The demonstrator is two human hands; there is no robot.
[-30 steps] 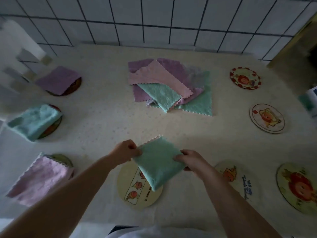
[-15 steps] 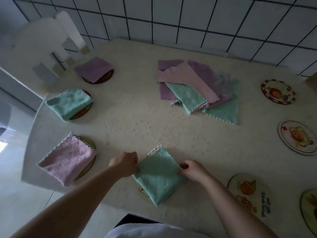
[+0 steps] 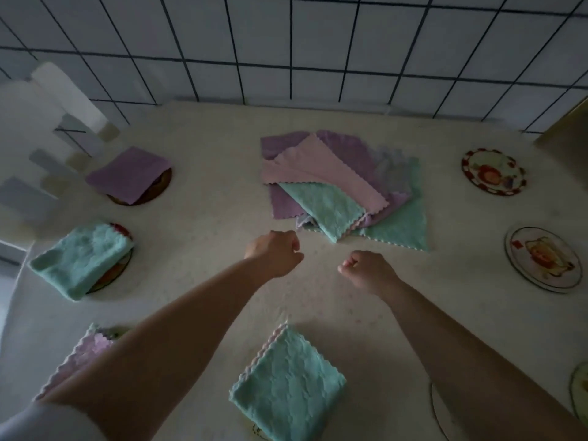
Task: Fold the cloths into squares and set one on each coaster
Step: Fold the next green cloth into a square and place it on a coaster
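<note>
A teal cloth folded into a square [image 3: 288, 386] lies near the table's front edge, covering a coaster whose rim [image 3: 256, 429] barely shows. Both my hands are beyond it, above the table. My left hand [image 3: 275, 254] and my right hand [image 3: 366, 270] have curled fingers and hold nothing. Just past them lies the pile of unfolded cloths [image 3: 343, 189], pink, purple and teal. On the left, a folded purple cloth [image 3: 127, 175], a folded teal cloth [image 3: 81, 257] and a folded pink cloth [image 3: 82, 354] each sit on a coaster.
Bare picture coasters lie at the right: one at the back [image 3: 493, 171], one in the middle [image 3: 542, 259], and one cut off by the right edge [image 3: 580, 389]. A tiled wall [image 3: 286, 58] rises behind the table. A white chair back [image 3: 63, 100] stands at the left.
Both hands let go of the folded teal cloth, which now rests on the front coaster, and moved forward toward the pile. The camera tilted up.
</note>
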